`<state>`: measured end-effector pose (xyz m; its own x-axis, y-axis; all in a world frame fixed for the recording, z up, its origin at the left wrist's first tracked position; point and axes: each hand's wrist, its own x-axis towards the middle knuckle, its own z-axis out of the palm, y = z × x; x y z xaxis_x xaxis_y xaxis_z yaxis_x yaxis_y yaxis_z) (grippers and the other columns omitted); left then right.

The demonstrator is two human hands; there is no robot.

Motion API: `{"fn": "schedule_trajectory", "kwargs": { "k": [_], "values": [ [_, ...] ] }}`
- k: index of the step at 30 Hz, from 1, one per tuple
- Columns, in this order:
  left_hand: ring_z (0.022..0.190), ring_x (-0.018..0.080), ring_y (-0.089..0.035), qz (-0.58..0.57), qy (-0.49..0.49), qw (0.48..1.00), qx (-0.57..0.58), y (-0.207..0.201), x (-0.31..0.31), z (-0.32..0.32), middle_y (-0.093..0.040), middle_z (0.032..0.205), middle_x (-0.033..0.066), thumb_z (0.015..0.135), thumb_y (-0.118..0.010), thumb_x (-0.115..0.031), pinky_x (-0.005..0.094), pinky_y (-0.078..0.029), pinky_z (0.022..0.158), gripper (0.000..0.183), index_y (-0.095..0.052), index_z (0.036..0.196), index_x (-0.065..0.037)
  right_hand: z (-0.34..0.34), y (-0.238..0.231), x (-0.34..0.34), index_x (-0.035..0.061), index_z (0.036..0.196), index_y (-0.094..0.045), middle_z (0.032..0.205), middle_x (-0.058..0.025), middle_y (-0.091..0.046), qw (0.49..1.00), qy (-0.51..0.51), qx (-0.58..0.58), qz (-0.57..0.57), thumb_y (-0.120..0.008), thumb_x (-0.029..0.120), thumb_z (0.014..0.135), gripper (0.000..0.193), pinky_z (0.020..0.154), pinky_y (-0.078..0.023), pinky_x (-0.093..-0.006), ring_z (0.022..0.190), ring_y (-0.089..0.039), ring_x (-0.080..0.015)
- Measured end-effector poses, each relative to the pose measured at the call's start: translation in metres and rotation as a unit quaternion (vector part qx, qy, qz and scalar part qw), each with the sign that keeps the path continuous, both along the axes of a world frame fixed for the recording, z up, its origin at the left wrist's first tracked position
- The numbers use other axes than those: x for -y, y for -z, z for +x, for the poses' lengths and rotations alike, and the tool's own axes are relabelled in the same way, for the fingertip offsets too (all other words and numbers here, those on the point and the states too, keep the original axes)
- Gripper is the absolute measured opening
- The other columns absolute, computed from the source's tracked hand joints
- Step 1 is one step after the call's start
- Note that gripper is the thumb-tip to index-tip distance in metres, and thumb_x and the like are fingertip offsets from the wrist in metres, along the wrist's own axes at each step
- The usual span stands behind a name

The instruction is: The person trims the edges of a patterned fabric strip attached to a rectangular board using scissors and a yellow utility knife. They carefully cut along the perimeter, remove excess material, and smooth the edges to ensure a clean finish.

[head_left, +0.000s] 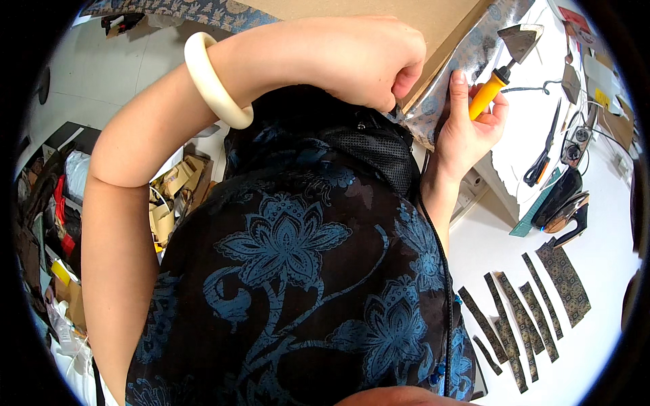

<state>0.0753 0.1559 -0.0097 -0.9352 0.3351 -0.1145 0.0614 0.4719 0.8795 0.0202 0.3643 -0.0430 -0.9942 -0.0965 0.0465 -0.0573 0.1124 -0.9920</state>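
Note:
My left hand (386, 61), with a cream bangle (211, 81) on its forearm, is closed, its fingers curled under by the near corner of a brown board (325, 9). What those fingers hold, if anything, is hidden. Shiny blue-grey patterned fabric (428, 108) runs along the board's edge, close to both hands. Just right of that corner, my right hand (467, 128) grips a scraper by its yellow handle (489, 95). The tool's flat grey blade (521, 42) points up and away, and my right thumb lies beside the handle against the fabric.
On the white table at right lie several dark patterned fabric strips (535, 318), black-handled scissors (538, 166), a power strip (575, 139) and a handheld iron (567, 218). A green mat (530, 220) sits partly under white sheets. Boxes and scraps (179, 183) crowd the floor at left.

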Motion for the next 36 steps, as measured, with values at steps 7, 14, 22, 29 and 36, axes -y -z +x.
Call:
{"fn": "schedule_trajectory", "kwargs": {
  "k": [7,14,22,29,36],
  "values": [
    [0.070,0.0241,-0.066,0.085,0.095,0.991,0.029,-0.013,0.018,-0.008,-0.069,0.077,0.0159,0.078,-0.068,0.000,0.0352,-0.051,0.065,0.007,-0.071,0.083,0.003,0.000,-0.003,0.000,0.0030,0.108,-0.050,0.087,-0.0030,-0.062,1.000,-0.016,0.003,0.021,-0.080,0.003,0.089,0.035,0.065,-0.048,-0.0177,0.073,-0.059,-0.0058],
    [0.061,0.0297,-0.063,0.117,0.084,0.985,0.097,-0.010,0.012,-0.015,-0.065,0.067,0.0216,0.073,-0.066,0.001,0.0392,-0.048,0.057,0.005,-0.067,0.072,0.006,0.002,-0.006,0.001,0.0026,0.108,-0.051,0.087,-0.0027,-0.063,1.000,-0.020,0.005,0.024,-0.080,0.004,0.090,0.034,0.065,-0.048,-0.0174,0.073,-0.058,-0.0055],
    [0.059,0.0254,-0.062,0.151,0.075,0.980,0.102,-0.013,0.013,-0.015,-0.064,0.064,0.0191,0.072,-0.070,0.004,0.0360,-0.048,0.056,0.006,-0.064,0.069,0.006,0.001,-0.004,0.001,0.0028,0.108,-0.050,0.087,-0.0030,-0.063,1.000,-0.014,0.004,0.018,-0.079,0.002,0.090,0.035,0.064,-0.047,-0.0174,0.072,-0.058,-0.0055],
    [0.064,0.0183,-0.063,0.187,0.053,0.969,0.152,-0.011,0.012,-0.015,-0.068,0.070,0.0134,0.073,-0.070,0.008,0.0314,-0.049,0.058,0.006,-0.067,0.076,0.005,0.002,-0.003,0.002,0.0011,0.112,-0.054,0.086,-0.0031,-0.061,1.000,-0.012,0.001,0.004,-0.080,0.002,0.088,0.035,0.062,-0.048,-0.0175,0.070,-0.060,-0.0071],
    [0.064,0.0164,-0.062,0.157,0.088,0.976,0.123,-0.016,0.017,-0.010,-0.069,0.070,0.0124,0.074,-0.072,0.004,0.0307,-0.049,0.059,0.008,-0.073,0.082,0.005,0.003,-0.005,0.002,0.0014,0.112,-0.055,0.086,-0.0029,-0.061,1.000,-0.017,0.002,0.003,-0.080,0.002,0.089,0.034,0.063,-0.048,-0.0173,0.072,-0.059,-0.0069]
  ]
}}
